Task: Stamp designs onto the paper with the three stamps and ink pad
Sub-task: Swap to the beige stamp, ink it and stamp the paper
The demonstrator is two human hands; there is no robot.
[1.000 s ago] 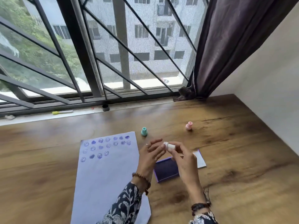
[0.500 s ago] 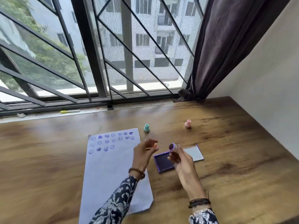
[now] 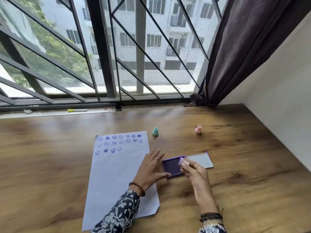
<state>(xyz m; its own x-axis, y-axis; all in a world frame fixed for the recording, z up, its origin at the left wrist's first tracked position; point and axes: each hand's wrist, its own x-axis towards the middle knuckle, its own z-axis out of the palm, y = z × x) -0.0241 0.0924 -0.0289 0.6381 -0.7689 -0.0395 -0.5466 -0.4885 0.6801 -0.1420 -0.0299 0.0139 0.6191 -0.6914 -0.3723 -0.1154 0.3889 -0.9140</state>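
A white sheet of paper lies on the wooden table, with three rows of purple smileys and hearts stamped near its far edge. Just right of it sits the open purple ink pad, its lid folded out to the right. My right hand pinches a small purple stamp and holds it on the pad's right side. My left hand rests flat with fingers spread, on the paper's right edge and against the pad's left side. A teal stamp and a pink stamp stand farther back.
A barred window with a sill runs along the table's far edge; a yellow-capped marker and a small dark cap lie on the sill. A dark curtain hangs at the back right. A white wall bounds the table's right side.
My right hand has lowered the purple stamp from mid-air onto the ink pad. My left hand has let go near the stamp and come down flat beside the pad.
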